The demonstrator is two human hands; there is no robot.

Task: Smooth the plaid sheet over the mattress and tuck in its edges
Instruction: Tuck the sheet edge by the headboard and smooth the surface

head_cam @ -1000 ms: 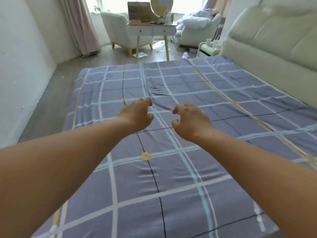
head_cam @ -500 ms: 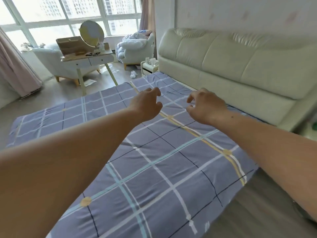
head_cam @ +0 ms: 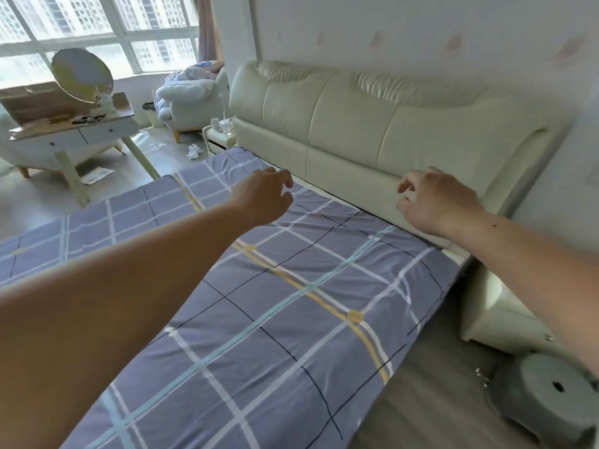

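Headboard (head_cam: 356,124) at twelve o'clock, and we hover our left hand (head_cam: 262,196) at eleven, right hand (head_cam: 434,202) at one, above the plaid sheet (head_cam: 275,319), both loosely curled, gripping nothing.

The plaid sheet (head_cam: 291,303) is showing as thin woven cloth, matt, lying mostly smooth but creasing into soft ripples along the mattress's head edge and near corner. The headboard (head_cam: 356,124) is looking like cream leather or leatherette, padded, catching a soft gloss, with fine puckers along its top. The floor (head_cam: 431,400) is reading as grey wood-grain boards, smooth with a low sheen. The round stool (head_cam: 531,384) is appearing as grey matt plastic. The desk top (head_cam: 121,108) is showing pale wood; the armchair (head_cam: 184,108) is looking fleecy.
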